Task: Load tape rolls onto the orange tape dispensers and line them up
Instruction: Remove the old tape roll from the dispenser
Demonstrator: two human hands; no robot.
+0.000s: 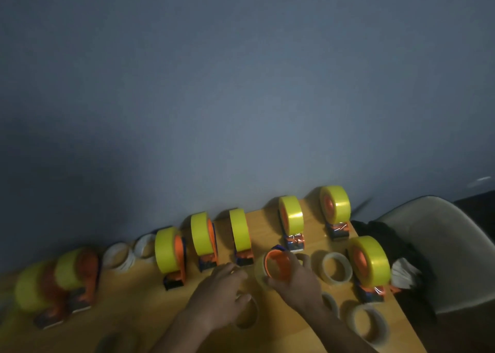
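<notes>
Right hand [293, 281] grips the orange tape dispenser [278, 264] being loaded, fingers curled round its hub and lower edge, with a pale clear tape roll [261, 271] sitting at the hub's left side; judged to be mid-loading, the dispenser held off the surface so the roll can be pushed onto the hub. Left hand [221, 291] is beside it, fingers loosely bent toward the roll; image too blurred to tell whether they pinch a tape end or merely touch. Loaded dispensers with yellow rolls [239, 229] stand in a row along the far edge, seven of them from far left to far right, each upright on its base, presumably so the line stays even. One more loaded dispenser [371, 261] stands nearer, at the right edge, out of the row; probably still to be aligned. Spare clear rolls [337, 268] lie flat near the hands and toward the right front, within reach for later loading; two whitish rolls [117, 255] lie between row members at left. Surface [150, 307] is orange-toned wood, set against a plain grey-blue wall [241, 85]. A pale chair [444, 245] stands at right with dark cloth [380, 235] over it. Room dim, frame soft.
</notes>
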